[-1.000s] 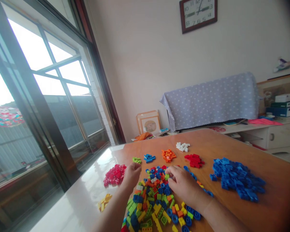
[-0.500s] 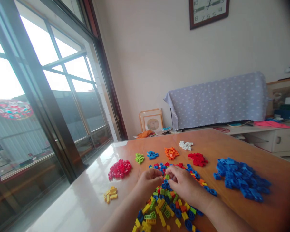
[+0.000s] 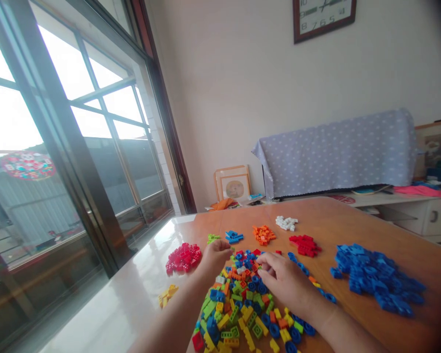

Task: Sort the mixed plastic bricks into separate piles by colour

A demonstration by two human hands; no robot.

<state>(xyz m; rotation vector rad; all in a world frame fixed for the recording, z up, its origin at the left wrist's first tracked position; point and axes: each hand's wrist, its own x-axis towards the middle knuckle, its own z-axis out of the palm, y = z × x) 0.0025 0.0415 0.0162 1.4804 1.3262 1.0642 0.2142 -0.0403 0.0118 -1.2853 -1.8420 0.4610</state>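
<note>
My left hand (image 3: 217, 254) is closed in a pinch beside the small light-green brick pile (image 3: 213, 238), partly covering it. A bit of green shows at its fingertips, seemingly a small green toy brick (image 3: 232, 249). Over the large mixed heap of building bricks (image 3: 238, 304), my right hand (image 3: 281, 272) hovers with bent fingers, thumb and forefinger slightly apart and no brick plainly between them. Yellow, green, blue, red and orange pieces make up the heap, some of them blue wheel-like rings (image 3: 274, 331). My forearms hide part of its sides.
Sorted piles surround the heap on the wooden table (image 3: 356, 220): pink (image 3: 183, 258), yellow (image 3: 168, 295), small blue (image 3: 234, 237), orange (image 3: 263, 235), white (image 3: 286, 223), red (image 3: 305, 245) and large blue (image 3: 377, 279). Behind stand a cloth-covered object (image 3: 334, 154) and a cabinet (image 3: 439, 216).
My hands have come apart. The left one has moved left and away from me to the light-green pile; the right one stays over the heap. The view has shifted slightly.
</note>
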